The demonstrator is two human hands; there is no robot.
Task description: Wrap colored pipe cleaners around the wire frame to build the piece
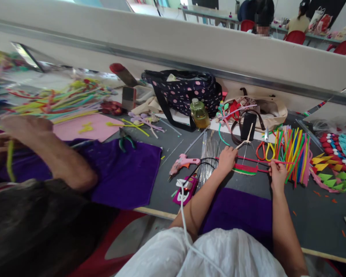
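Observation:
A small piece made of red, green and white pipe cleaners [245, 169] is stretched between my two hands, above the dark tabletop. My left hand [227, 159] is closed on its left end, with a cream pipe cleaner [243, 144] rising close to the fingertips. My right hand [277, 175] pinches a red pipe cleaner [282, 162] at the piece's right side. Thin pale wires stand up from the work. Under my forearms lies a purple cloth [239, 211]. Exactly which strands each finger grips is too small to make out.
Left of my left arm are a pink glue gun [184, 163], clear sticks [209, 154] and a magenta power strip [187, 190]. Scissors [265, 151] and bundled pipe cleaners [298, 154] lie at right. A co-worker's arm [57, 154] is at far left; bags [187, 92] and a bottle [200, 114] stand behind.

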